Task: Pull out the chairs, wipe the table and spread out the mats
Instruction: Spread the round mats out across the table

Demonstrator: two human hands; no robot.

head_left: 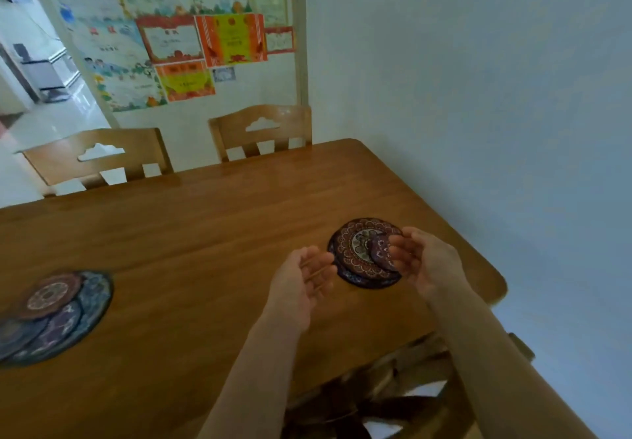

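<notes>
Far left, a pile of round patterned mats (51,315) lies overlapped on the wooden surface (205,233): a large blue-grey one beneath, smaller brown and purple discs on top. They look flat and stiff, with printed mandala rings, and are not yet spread.

Two wooden chairs (99,161) stand at the far edge, backs with cloud-shaped cutouts. I cannot tell how far out they are pulled.

My left hand (304,281) hovers wide, palm turned inward, holding nothing, just beside the second stack.

That stack of dark red mats (359,257) sits near the right-hand corner, a large disc under smaller ones.

My right hand (424,260) has its fingers curled on a small purple-red mat (379,252), which is tilted up off the stack.

My judgement: lift this one clear by its rim, steady the stack with the left hand so the lower discs do not slide on the glossy, smooth grain, then set it flat, well apart.
</notes>
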